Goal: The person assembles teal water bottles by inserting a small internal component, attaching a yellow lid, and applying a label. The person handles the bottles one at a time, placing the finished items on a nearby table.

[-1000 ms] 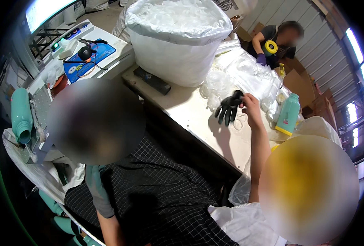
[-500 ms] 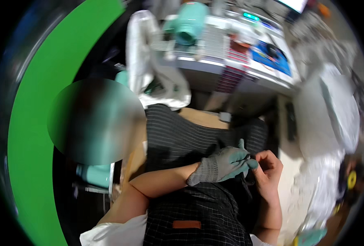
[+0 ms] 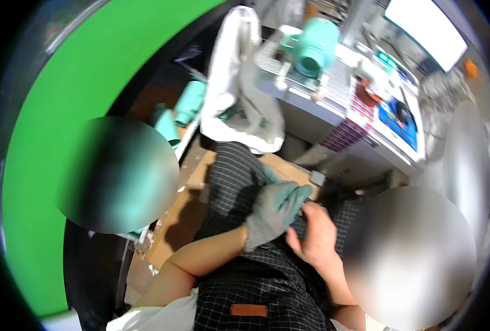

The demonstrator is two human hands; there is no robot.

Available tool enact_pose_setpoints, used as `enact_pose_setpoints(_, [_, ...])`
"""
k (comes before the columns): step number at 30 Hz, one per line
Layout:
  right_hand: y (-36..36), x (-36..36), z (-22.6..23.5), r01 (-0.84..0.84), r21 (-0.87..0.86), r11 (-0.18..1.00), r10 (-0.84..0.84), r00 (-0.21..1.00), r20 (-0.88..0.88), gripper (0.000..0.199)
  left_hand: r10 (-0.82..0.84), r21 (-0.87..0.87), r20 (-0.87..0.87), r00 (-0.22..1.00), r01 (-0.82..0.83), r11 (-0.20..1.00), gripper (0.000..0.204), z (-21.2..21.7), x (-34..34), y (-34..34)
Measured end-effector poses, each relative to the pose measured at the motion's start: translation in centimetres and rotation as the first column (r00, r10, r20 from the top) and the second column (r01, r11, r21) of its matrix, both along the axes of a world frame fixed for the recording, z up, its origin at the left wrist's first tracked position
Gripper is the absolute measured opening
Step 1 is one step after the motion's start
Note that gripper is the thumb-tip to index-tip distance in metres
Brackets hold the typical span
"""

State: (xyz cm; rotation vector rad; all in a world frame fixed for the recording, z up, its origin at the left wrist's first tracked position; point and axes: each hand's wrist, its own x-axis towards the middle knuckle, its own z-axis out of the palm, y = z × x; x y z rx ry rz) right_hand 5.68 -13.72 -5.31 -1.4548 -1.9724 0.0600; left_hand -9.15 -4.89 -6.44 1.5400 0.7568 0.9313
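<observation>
My left hand (image 3: pixel 278 212) wears a grey knit glove with teal coating on its fingers. It is held over my lap, with one gloved finger standing apart from the others; I see nothing in it. My bare right hand (image 3: pixel 318 234) is close against the gloved fingertips, its thumb apart from its bent fingers. Motion smears both hands, so whether they touch is unclear. Beneath them lies my dark checked apron (image 3: pixel 250 287), with a small brown patch.
A teal jug (image 3: pixel 315 47) lies on the grey workbench (image 3: pixel 333 113) ahead. Left of it hangs a white sack (image 3: pixel 231 83) with green pieces inside. Teal cylinders (image 3: pixel 190 103) are at the left. A lit monitor (image 3: pixel 427 33) and a blue mat (image 3: pixel 395 124) are at the right.
My view has shifted, moving the bench toward the right. Both hands have moved left in the picture; the right thumb has come away from the gloved fingertips.
</observation>
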Motion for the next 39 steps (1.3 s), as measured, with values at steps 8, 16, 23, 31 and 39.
enact_pose_setpoints(8, [-4.9, 3.2, -5.4, -0.551, -0.225, 0.804, -0.457, -0.329, -0.826, 0.04, -0.246, 0.252, -0.32, 0.915, 0.332, 0.909, 0.017, -4.5, 0.7, -4.5])
enact_pose_setpoints(16, [-3.6, 3.1, -7.6, -0.256, 0.032, 0.966, -0.157, -0.679, -0.717, 0.062, -0.463, 0.06, -0.092, 0.882, 0.469, 0.881, 0.007, -4.1, 3.4, -3.7])
enact_pose_setpoints(23, [-0.1, 4.9, -13.5, -0.236, -0.22, 0.946, -0.226, 0.002, -0.974, 0.057, -0.525, 0.38, -0.371, 0.766, 0.641, 0.667, 0.019, -4.3, 6.2, -6.3])
enact_pose_setpoints(31, [1.7, 6.1, -10.4, -0.116, -0.169, 0.979, -0.187, -0.171, -0.967, 0.057, -0.498, 0.041, -0.184, 0.847, 0.513, 0.857, 0.022, -6.9, 4.9, -6.1])
enact_pose_setpoints(39, [5.7, 3.5, -4.2, -0.22, 0.125, 0.967, 0.01, -0.463, -0.886, 0.06, -0.577, 0.194, -0.214, 0.788, 0.613, 0.766, 0.028, -4.9, 4.1, -5.5])
